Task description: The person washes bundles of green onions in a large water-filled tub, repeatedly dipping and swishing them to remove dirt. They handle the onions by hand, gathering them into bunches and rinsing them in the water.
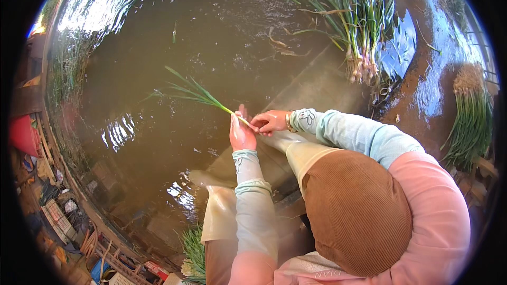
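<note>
A single green allium stalk (208,97), its long leaves fanned to the upper left and its pale lower end toward the right, is held above muddy water. My left hand (241,132) is closed on the stalk. My right hand (270,122) is just to its right, fingers closed on the pale lower end of the same stalk. Both forearms wear pale sleeves. My knee (354,211) in brown corduroy, with a cream waterproof boot (303,161) below it, is under my right arm.
Muddy water (158,100) surrounds a submerged slab (322,95). A loose pile of stalks with roots (362,53) lies upper right, a bundle (470,116) far right, more greens (193,250) below. A red container (24,134) and crates (58,219) stand beyond the left edge.
</note>
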Action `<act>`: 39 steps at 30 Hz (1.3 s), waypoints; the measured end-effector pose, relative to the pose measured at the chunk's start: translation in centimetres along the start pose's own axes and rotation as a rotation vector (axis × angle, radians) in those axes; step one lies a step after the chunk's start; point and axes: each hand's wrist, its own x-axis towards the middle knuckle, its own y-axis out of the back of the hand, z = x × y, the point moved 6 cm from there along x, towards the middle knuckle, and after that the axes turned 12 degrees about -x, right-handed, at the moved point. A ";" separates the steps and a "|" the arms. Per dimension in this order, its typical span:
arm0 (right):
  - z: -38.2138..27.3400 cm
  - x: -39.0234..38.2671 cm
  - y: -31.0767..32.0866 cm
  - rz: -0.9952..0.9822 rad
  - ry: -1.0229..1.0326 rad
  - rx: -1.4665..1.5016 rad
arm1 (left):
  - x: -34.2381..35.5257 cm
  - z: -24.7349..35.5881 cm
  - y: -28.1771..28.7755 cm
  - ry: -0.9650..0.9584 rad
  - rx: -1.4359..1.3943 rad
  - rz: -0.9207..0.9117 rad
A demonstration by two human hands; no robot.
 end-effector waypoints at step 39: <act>-3.5 -8.6 10.4 0.723 -0.113 -0.228 | -7.1 -5.0 -10.3 0.384 0.532 -0.122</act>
